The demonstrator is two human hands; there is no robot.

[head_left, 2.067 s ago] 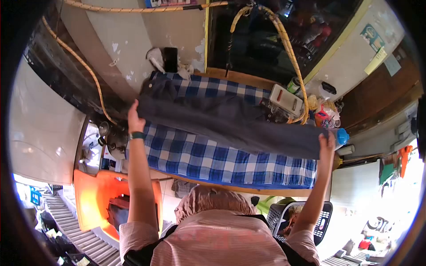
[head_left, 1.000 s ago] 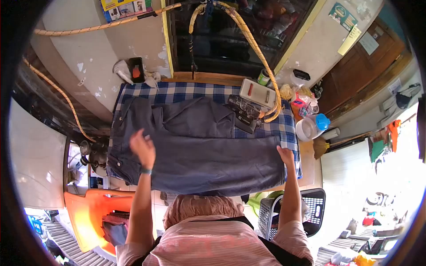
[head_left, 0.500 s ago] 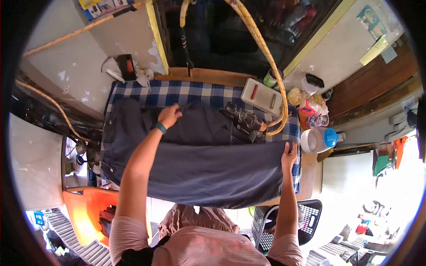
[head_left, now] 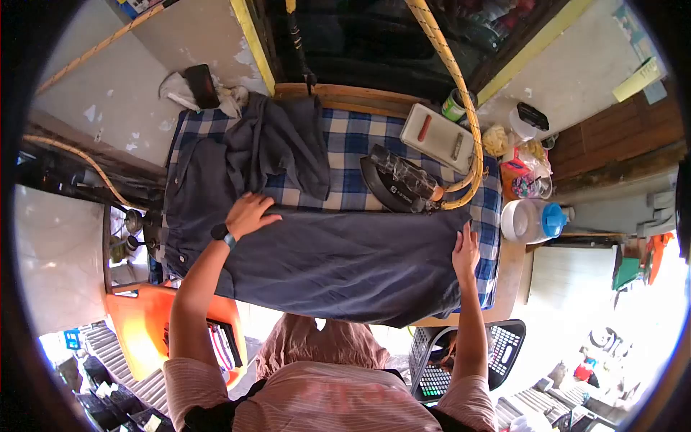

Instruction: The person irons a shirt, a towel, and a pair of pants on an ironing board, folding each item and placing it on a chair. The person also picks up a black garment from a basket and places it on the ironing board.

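Dark grey trousers (head_left: 345, 263) lie across a blue-and-white checked cloth (head_left: 353, 144), one leg stretched out along the near edge. The other leg is bunched in folds at the back left. My left hand (head_left: 248, 216) rests with fingers spread on the upper edge of the flat leg, near the waist end. At the hem on the right, my right hand (head_left: 466, 252) pinches the corner of the trousers. Just beyond the flat leg, between my hands, a black iron (head_left: 399, 183) lies on the cloth with a yellow cord (head_left: 464, 86) attached.
A pale tray (head_left: 439, 137) sits behind the iron, beside a green can (head_left: 455, 106). On the right stand a clear jar with a blue lid (head_left: 536, 219) and several plastic bags. Below are an orange chair (head_left: 140, 331) and a dark basket (head_left: 507, 353).
The far trouser leg has been folded back to the left, baring checked cloth and more of the iron. My left hand has come nearer to me, down onto the flat leg. My right hand stays at the hem.
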